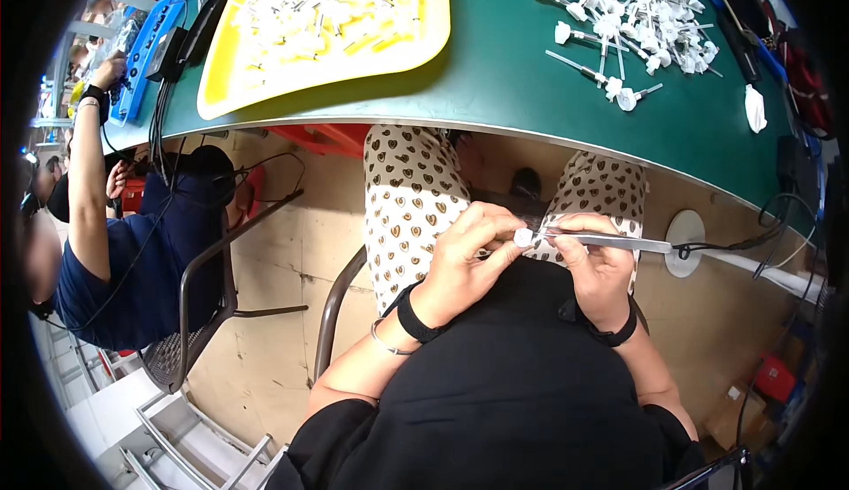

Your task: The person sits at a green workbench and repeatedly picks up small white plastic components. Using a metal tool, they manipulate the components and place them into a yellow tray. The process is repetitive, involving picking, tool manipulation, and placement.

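Above my lap, my left hand (473,256) pinches a small white plastic part (523,238) between thumb and fingertips. My right hand (598,269) is closed around silver metal tweezers (630,242), whose handle end points right. The tweezers' tips meet the small part, close to my left fingertips; fine details there are too small to tell. Beyond my knees, on the green table (504,83), lies a pile of white plastic pieces with thin metal tubes (619,21). Left of that pile, a yellow tray (217,92) holds many small metal and whitish pieces.
The table's near edge runs across above my thighs. Black cables (164,136) hang at the left by a blue power strip (146,52). A co-worker in dark blue (133,287) sits at the left near a chair (208,287). A white-tipped tool (754,108) lies at the right.
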The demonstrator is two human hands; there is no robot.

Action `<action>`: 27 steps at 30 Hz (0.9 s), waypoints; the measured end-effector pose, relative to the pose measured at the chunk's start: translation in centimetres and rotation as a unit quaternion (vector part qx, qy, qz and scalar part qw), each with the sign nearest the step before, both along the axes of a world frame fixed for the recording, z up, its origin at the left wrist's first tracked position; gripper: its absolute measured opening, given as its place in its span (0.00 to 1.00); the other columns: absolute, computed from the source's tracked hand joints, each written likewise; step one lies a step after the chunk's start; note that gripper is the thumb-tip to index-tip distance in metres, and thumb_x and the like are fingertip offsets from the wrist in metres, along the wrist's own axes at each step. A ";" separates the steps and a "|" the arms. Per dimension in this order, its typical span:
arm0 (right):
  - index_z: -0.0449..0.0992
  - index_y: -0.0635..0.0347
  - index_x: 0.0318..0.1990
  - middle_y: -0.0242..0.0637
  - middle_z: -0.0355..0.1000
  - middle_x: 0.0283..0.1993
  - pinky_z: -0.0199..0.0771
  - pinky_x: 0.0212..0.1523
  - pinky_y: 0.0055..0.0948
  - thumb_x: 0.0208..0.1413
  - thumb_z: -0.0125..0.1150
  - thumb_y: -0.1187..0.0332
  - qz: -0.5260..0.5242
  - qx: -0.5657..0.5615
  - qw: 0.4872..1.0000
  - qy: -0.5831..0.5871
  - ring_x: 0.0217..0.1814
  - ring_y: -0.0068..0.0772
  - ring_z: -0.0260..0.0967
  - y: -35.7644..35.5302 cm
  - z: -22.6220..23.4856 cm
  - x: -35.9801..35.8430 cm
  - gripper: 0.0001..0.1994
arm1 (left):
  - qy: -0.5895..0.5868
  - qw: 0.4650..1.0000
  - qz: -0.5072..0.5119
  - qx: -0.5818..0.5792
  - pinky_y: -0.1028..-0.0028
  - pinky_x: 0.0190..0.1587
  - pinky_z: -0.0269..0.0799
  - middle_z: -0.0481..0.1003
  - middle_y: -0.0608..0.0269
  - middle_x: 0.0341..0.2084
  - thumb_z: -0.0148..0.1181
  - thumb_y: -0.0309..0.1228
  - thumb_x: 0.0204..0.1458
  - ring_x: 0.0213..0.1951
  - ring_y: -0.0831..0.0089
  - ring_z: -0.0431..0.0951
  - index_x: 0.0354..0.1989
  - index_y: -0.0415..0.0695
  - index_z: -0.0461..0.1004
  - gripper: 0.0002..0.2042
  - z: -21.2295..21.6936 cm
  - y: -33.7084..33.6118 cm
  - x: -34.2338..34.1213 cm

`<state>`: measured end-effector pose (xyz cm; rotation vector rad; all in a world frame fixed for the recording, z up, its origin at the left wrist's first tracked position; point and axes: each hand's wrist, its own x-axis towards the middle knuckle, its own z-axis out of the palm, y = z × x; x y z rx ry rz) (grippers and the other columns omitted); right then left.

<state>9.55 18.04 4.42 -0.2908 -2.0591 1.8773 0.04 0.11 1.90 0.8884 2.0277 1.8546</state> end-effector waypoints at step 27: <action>0.79 0.67 0.46 0.42 0.80 0.44 0.79 0.42 0.26 0.62 0.69 0.78 -0.001 0.051 0.998 0.046 0.39 0.27 0.78 1.4 0.4 1.3 0.08 | 0.427 0.888 0.045 -0.163 0.59 0.42 0.77 0.75 0.51 0.35 0.62 0.21 0.56 0.37 0.49 0.78 0.41 0.39 0.76 0.06 11.5 9.5 -11.8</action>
